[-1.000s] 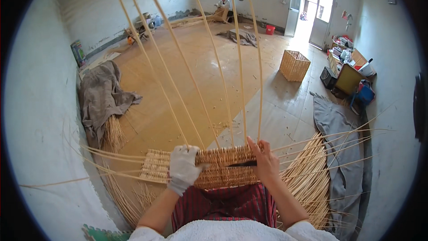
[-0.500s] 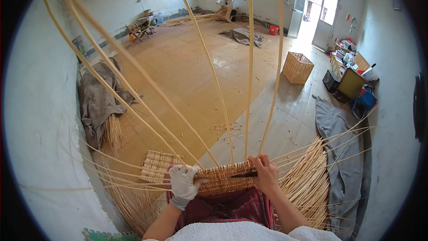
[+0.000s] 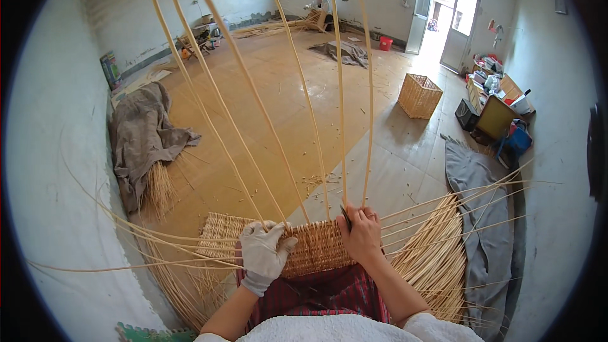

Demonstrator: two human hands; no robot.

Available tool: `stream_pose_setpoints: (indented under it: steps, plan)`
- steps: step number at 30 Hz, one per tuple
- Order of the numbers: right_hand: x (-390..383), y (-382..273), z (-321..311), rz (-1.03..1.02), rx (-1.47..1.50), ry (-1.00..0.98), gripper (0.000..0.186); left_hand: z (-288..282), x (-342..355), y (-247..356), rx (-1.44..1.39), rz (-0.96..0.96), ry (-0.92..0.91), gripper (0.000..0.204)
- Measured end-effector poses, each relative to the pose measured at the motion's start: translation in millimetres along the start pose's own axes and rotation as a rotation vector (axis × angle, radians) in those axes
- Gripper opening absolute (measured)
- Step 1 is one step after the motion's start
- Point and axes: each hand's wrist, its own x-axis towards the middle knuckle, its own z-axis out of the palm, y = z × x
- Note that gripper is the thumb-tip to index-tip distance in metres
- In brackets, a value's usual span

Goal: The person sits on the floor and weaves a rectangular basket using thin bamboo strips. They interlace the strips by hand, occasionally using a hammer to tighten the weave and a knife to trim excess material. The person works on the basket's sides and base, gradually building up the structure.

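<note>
A woven wicker piece spans my lap over red striped cloth, with long pale rods rising from its top edge and others fanning out sideways. My left hand, in a white glove, grips its upper left edge, fingers curled round it. My right hand is closed at the upper right edge, holding a dark, narrow bladed tool pointing up beside a rod. A second woven panel lies behind my left hand.
A bundle of rods lies right beside grey cloth; a brown cloth covers rods at left. Beyond are a woven box, a cluttered pile, a red bucket, and another person near the window.
My right hand has turned the dark tool from horizontal to upright and moved slightly left. The woven piece and rods tilted lower half a second ago and have swung back up.
</note>
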Motion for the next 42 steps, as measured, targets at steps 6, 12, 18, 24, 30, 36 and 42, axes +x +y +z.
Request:
stream_pose_setpoints:
  steps: [6, 12, 18, 24, 30, 36, 42]
  plan:
    - [1, 4, 10, -0.015, 0.077, 0.064, 0.031, 0, -4, 6, 0.173, -0.058, -0.026, 0.032]
    - [3, 17, 22, -0.011, 0.179, 0.085, 0.034, 6, -9, 0, 0.017, -0.088, 0.013, 0.025]
    - [11, 28, 27, -0.100, 0.311, 0.086, 0.035, 10, -5, -12, -0.041, -0.073, -0.020, 0.024]
    - [4, 21, 25, -0.025, 0.191, 0.096, 0.030, -18, 12, 28, 0.142, -0.075, 0.317, 0.052]
    - [2, -17, 1, -0.177, -0.100, 0.391, 0.033, -16, 53, 21, -0.693, -0.085, 0.250, 0.066]
    - [-61, -55, -5, 0.323, 1.007, -0.240, 0.034, 2, 86, -18, -1.223, -0.366, -0.026, 0.041]
    - [-69, -76, 19, 0.719, 1.633, -0.620, 0.031, -2, 81, -20, -1.445, -0.313, 0.002, 0.036]
